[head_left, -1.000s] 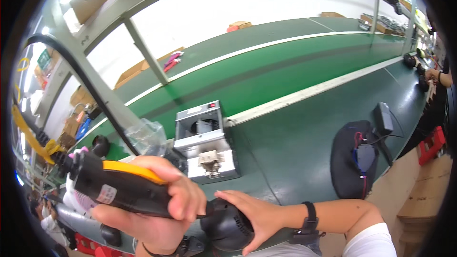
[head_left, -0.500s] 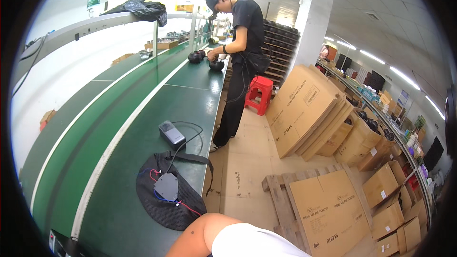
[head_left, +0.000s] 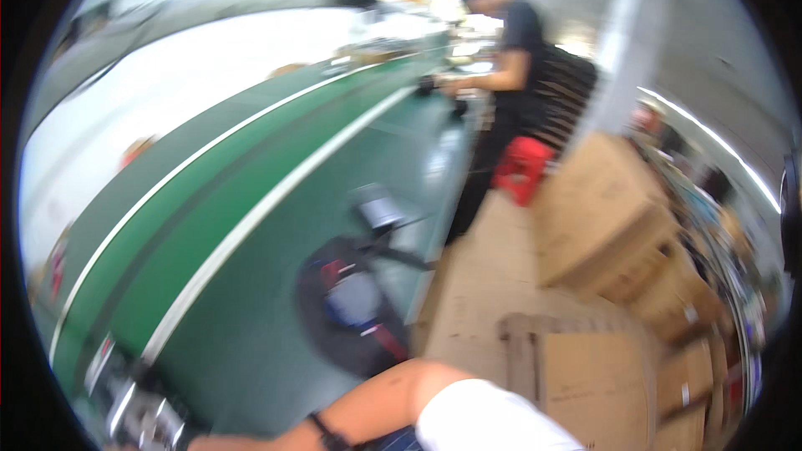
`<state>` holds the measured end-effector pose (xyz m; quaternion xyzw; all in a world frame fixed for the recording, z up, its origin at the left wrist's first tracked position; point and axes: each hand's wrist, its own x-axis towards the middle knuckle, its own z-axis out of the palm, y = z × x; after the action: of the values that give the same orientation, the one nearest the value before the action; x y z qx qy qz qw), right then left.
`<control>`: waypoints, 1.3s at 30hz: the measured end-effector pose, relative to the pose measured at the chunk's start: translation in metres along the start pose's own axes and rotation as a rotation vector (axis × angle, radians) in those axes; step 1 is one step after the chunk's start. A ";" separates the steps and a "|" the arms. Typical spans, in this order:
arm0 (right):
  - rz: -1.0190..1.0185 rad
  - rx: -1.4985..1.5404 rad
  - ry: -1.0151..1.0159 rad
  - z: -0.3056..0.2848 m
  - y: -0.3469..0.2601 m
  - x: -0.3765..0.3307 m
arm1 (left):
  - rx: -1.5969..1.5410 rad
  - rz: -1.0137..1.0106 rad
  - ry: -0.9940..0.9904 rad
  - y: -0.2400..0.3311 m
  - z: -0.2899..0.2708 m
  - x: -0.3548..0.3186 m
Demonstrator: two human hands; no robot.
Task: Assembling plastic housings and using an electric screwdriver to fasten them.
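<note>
My right arm comes in from the lower edge, with a white sleeve [head_left: 493, 418] and a black band [head_left: 328, 432] at the wrist. The right hand [head_left: 209, 444] is mostly cut off by the bottom edge and blurred, so its fingers do not show clearly. Close by it, at the lower left, is a shiny silver metal fixture [head_left: 142, 418]. Out of frame is my left hand. Beyond my forearm lies a dark mesh bag [head_left: 322, 338] with a strap, bearing a grey box [head_left: 352, 299] with red and blue wires. Above it sits a grey power bank [head_left: 378, 207].
A green conveyor belt [head_left: 196, 192] runs along the workbench [head_left: 267, 317]. At the far end a person in black [head_left: 522, 42] handles dark round items. Right of the bench stand a red stool [head_left: 524, 169], cardboard sheets [head_left: 597, 209] and boxes [head_left: 681, 367]. An overhead rail [head_left: 209, 10] crosses the upper left.
The view has swung, shifting the bench and person rightward in the picture. More of my right forearm, its wristband and part of the hand have come in, along with more of the silver fixture.
</note>
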<state>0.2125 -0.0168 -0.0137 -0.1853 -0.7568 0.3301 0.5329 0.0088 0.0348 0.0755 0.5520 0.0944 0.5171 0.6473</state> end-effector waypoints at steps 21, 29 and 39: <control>0.383 0.053 -0.282 -0.057 -0.027 -0.006 | 0.401 0.015 0.323 -0.007 0.037 0.055; 0.372 -0.039 -0.213 -0.052 -0.029 0.002 | 0.307 0.211 0.426 0.060 0.084 -0.002; 0.286 -0.050 -0.138 -0.036 -0.020 -0.005 | 0.360 -0.104 0.496 0.033 0.069 -0.028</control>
<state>0.2491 -0.0234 0.0040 -0.2814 -0.7652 0.3958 0.4226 0.0251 -0.0337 0.1159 0.5093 0.3675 0.5772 0.5219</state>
